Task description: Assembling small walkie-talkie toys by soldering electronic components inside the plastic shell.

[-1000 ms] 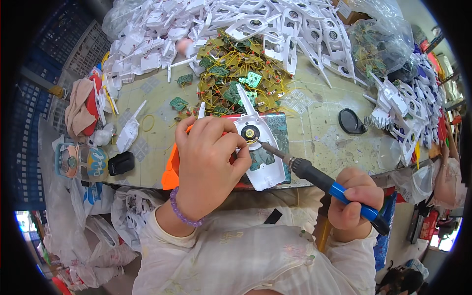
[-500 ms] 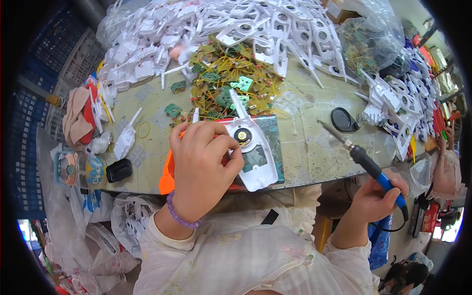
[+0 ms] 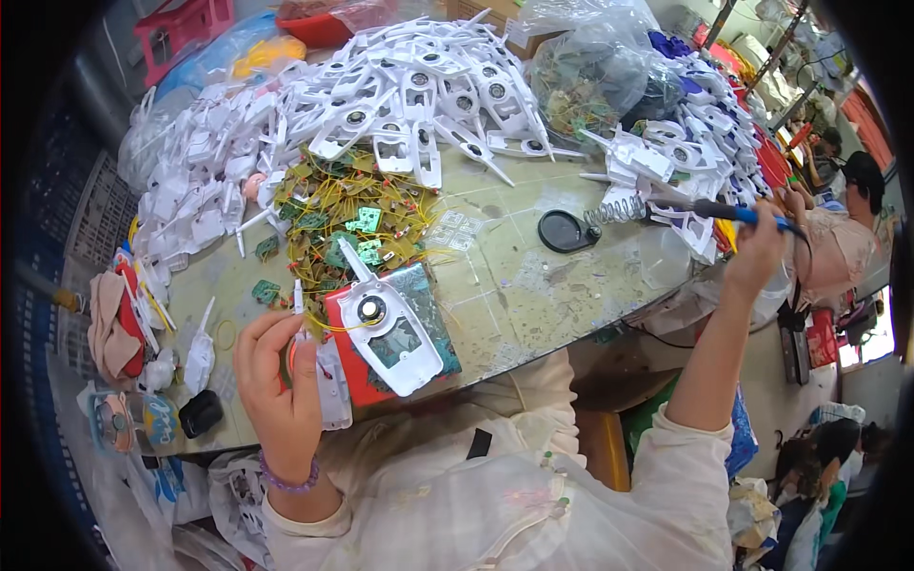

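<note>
My left hand (image 3: pixel 281 376) is closed in a pinch on a small olive-yellow circuit board (image 3: pixel 312 326), partly hidden by the fingertips. From it a thin yellow wire runs toward the round black speaker in an open white plastic housing (image 3: pixel 415 366). That housing lies face up on a red and dark-green pad (image 3: pixel 444 344). Another white housing part (image 3: pixel 333 385) sits beside my left fingers, partly covered. Out to the right, my right hand (image 3: pixel 757 252) grips a soldering iron (image 3: pixel 724 210) with a blue handle. Its metal end is at the coil-spring holder (image 3: pixel 619 209) on a black round base (image 3: pixel 560 231).
Olive circuit boards with wires (image 3: pixel 328 205) are heaped behind the pad. Many white housings (image 3: pixel 419 95) pile across the back, more (image 3: pixel 685 152) at the right. A black object (image 3: pixel 201 413) and a clear cup (image 3: pixel 114 419) stand at left. Another person (image 3: pixel 838 214) sits far right.
My right hand has carried the soldering iron up and away to its spring holder. The left hand has drawn leftward from the housing, pinching the board. The whole view has shifted.
</note>
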The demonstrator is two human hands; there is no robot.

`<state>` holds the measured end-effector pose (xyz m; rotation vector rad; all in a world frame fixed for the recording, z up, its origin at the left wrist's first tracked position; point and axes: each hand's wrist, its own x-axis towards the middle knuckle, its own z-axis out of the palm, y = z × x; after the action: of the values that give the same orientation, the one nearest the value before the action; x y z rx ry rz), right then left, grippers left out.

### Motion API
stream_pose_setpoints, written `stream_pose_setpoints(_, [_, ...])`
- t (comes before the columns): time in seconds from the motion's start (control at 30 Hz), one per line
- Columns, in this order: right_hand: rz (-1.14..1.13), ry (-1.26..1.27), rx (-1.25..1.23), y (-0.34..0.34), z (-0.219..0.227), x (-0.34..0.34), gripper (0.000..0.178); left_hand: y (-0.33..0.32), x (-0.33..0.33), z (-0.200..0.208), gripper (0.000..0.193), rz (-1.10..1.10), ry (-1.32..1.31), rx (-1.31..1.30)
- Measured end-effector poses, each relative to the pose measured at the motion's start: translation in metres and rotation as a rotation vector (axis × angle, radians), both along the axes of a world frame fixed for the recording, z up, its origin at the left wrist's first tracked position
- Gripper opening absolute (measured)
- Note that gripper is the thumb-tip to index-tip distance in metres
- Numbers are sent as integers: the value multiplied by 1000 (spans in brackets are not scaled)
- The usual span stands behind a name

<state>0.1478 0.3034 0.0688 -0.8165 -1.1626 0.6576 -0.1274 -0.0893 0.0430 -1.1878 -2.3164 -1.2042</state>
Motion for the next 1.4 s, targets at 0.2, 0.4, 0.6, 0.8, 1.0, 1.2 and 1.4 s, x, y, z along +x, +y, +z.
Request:
stream_pose_setpoints(0.2, [302, -229, -341, 50, -58, -27, 21, -2, -15, -6, 16, -10, 12, 27])
stream_pose_setpoints(0.4, [238, -70, -263, -22, -86, -72, 19, -24, -20, -10, 19, 16, 17, -12])
stream_pose_setpoints(0.6, [815, -492, 117, -189, -108, -101, 31, -16, -44, -9, 37, -143, 117, -145])
stream_pose_setpoints(0.8, [631, -966, 590, -241, -57, -143, 63, -14, -61, -12, 29, -318, 259, -227])
stream_pose_setpoints(1.0, [704, -574, 430, -249, -75, -149, 47, -35, -45, -8, 20, -257, 375, -195])
stream_pose_setpoints(1.2, [771, -546, 1108, -275, -50, -167, 28, -53, -34, -22, 23, -255, 430, -286])
stream_pose_setpoints(1.4, [1052, -551, 1269, -296, -68, -180, 34, -67, -46, -28, 20, -265, 90, -170])
